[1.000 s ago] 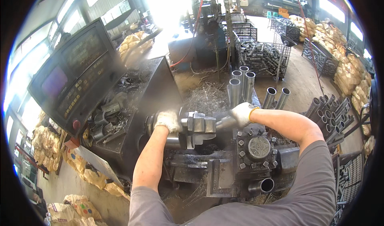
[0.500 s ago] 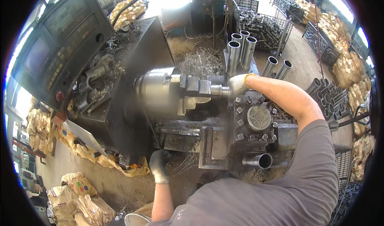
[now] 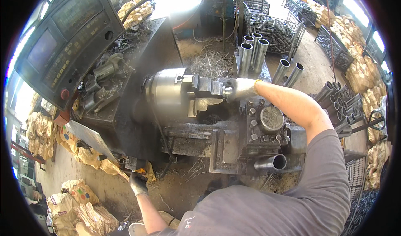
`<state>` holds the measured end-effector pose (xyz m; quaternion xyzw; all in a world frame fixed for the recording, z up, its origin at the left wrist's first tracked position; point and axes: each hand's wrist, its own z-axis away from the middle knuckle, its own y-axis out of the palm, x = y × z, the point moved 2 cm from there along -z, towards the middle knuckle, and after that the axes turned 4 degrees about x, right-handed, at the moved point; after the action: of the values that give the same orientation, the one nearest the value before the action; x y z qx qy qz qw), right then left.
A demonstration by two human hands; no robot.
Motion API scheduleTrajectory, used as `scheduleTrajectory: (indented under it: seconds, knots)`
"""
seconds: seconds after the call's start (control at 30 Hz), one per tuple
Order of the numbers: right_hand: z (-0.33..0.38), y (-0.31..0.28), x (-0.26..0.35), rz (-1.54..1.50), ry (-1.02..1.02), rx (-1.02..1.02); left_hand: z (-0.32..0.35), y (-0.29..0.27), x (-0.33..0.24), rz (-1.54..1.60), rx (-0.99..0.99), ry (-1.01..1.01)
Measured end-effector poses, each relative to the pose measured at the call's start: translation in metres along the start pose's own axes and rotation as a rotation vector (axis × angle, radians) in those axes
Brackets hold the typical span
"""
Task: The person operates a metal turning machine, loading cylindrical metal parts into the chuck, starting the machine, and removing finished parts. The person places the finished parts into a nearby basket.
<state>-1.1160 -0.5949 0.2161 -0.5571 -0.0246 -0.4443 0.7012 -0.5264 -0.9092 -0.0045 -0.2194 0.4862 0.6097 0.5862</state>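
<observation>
The right hand point(image 3: 242, 89), in a white work glove, is closed around a workpiece at the mouth of the lathe chuck point(image 3: 184, 93); the piece itself is hidden under the glove, just at the chuck's 3 o'clock side. The left hand point(image 3: 138, 182), in a dark glove, hangs low at 7 o'clock near the machine's base; whether its fingers grip anything cannot be told. The tool post point(image 3: 269, 121) sits just at 5 o'clock of the right hand. Steel tubes point(image 3: 252, 52) stand upright at 12 o'clock, and the control panel point(image 3: 69, 35) lies at 10 o'clock.

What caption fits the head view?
Gloved right hand at the lathe chuck; gloved left hand low beside the machine.
</observation>
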Motion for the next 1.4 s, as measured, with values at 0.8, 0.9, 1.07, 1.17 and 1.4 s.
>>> scheduleTrajectory:
  seconds: [0.8,0.9,1.07,1.17,1.4]
  knots:
    - [0.402,0.217,-0.038,-0.565,0.296,-1.065,-0.036,0.302,-0.386,-1.758,-0.297,0.974]
    - [0.415,0.234,-0.037,-0.595,0.320,-1.062,0.100,0.309,-0.280,-1.222,-0.097,1.698]
    - [0.391,0.252,-0.056,-0.715,0.275,-0.933,0.225,0.216,-0.058,-0.930,0.661,1.121]
    - [0.368,0.247,-0.062,-0.740,0.135,-0.778,0.237,0.114,0.074,-1.401,0.669,0.414]
    - [0.300,0.225,-0.039,-0.409,0.029,-0.472,0.342,0.022,0.133,-1.424,0.542,-0.019]
